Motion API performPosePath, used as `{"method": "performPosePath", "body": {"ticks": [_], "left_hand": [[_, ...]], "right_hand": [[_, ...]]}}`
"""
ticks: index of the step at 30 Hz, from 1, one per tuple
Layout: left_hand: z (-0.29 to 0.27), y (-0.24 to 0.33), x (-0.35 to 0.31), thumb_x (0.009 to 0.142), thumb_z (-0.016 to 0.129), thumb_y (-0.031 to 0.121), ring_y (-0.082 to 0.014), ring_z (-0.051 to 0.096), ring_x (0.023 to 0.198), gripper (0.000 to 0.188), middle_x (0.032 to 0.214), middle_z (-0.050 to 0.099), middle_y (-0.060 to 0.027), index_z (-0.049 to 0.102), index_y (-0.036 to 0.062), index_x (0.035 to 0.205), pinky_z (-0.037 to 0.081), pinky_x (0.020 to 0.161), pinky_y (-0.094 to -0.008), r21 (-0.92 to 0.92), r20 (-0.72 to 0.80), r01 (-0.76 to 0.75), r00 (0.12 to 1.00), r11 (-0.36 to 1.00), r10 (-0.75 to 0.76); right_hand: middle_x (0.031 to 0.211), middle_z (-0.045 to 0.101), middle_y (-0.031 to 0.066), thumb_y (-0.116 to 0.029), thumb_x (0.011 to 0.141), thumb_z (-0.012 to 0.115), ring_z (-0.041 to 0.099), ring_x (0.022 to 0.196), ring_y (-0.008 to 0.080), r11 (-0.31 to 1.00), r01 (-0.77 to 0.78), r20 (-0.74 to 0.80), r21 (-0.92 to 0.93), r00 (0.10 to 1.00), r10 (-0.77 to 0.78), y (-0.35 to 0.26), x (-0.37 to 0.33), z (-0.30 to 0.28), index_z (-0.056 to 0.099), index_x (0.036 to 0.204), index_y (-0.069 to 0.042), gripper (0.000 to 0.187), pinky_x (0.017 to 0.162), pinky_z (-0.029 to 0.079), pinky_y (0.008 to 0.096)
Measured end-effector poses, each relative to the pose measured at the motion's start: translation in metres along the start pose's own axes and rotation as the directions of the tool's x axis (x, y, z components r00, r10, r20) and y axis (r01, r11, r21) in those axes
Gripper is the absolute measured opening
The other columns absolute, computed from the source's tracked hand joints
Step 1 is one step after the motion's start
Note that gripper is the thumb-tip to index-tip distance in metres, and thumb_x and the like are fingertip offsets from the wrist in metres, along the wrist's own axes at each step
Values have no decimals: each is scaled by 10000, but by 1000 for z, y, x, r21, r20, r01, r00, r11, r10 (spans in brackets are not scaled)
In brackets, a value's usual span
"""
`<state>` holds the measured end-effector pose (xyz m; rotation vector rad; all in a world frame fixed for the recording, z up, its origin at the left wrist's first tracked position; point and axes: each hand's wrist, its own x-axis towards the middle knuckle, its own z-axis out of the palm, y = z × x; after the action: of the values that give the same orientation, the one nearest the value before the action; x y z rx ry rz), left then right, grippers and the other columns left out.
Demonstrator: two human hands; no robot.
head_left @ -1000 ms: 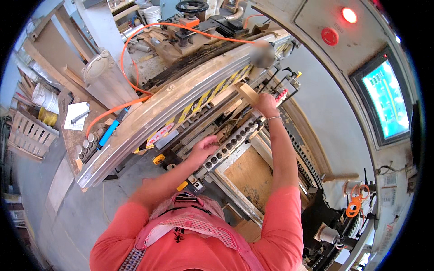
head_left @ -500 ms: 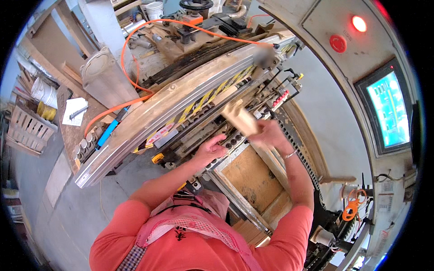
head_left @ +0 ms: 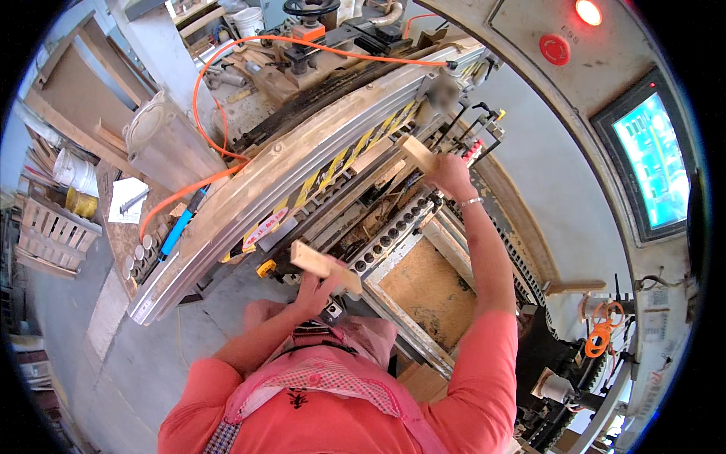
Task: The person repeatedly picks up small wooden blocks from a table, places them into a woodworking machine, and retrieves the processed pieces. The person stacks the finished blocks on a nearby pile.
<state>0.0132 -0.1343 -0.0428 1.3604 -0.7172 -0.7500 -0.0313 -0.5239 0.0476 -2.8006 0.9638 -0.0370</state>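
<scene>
Since the earlier frame, shifted apart: left hand [head_left: 314, 290] gripping wooden block [head_left: 325, 266] near body, right hand [head_left: 451, 175] gripping second block [head_left: 417, 154] against drill heads [head_left: 393, 231], long axes diagonal.

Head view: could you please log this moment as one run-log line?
left hand: holds wooden block | right hand: holds wooden piece at drilling machine | touchscreen: lit
</scene>
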Motion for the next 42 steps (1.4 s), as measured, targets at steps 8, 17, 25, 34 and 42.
{"method": "performPosePath", "body": {"ticks": [8, 17, 25, 34, 42], "left_hand": [[5, 12, -5, 820, 443, 34, -136, 547, 752, 111, 828, 584, -67, 538, 1, 868, 452, 690, -287, -18, -157, 61, 986, 998, -63], [4, 15, -2, 823, 442, 90, -150, 552, 783, 140, 864, 594, -82, 531, 0, 883, 449, 703, -296, 34, -123, 86, 989, 996, -81], [-6, -2, -5, 859, 434, 102, -176, 564, 849, 192, 942, 587, -111, 450, 25, 1034, 457, 765, -324, -7, -27, 88, 996, 996, -88], [-6, -6, -6, 870, 439, 109, -190, 574, 872, 199, 971, 583, -117, 449, 31, 1053, 465, 776, -334, -18, -28, 104, 994, 994, -105], [-9, 16, -7, 857, 475, 66, -143, 526, 862, 229, 1040, 551, -87, 477, -8, 1073, 434, 769, -288, 78, 101, 33, 994, 996, -41]], "right_hand": [[810, 658, 173, -314, 582, 726, 653, 778, 303, 983, -88, 70, -161, 992, 101, -5, 60, 38, 677, 777, -28, 349, 700, 537, 373], [811, 653, 171, -329, 594, 732, 644, 773, 319, 994, -8, 40, -109, 999, 13, -6, 51, 39, 666, 792, -28, 367, 698, 531, 388], [775, 641, 183, -364, 630, 696, 633, 775, 334, 993, -16, -9, -113, 1000, 15, 6, 37, 41, 655, 782, -15, 383, 703, 518, 405], [809, 642, 186, -386, 632, 701, 635, 776, 327, 994, -30, -37, -110, 999, 26, -1, 40, 39, 658, 786, 0, 418, 710, 519, 400], [800, 650, 157, -364, 596, 732, 642, 770, 304, 990, -21, -60, -141, 998, 13, 0, 40, 39, 666, 767, -31, 380, 720, 524, 376]]}}
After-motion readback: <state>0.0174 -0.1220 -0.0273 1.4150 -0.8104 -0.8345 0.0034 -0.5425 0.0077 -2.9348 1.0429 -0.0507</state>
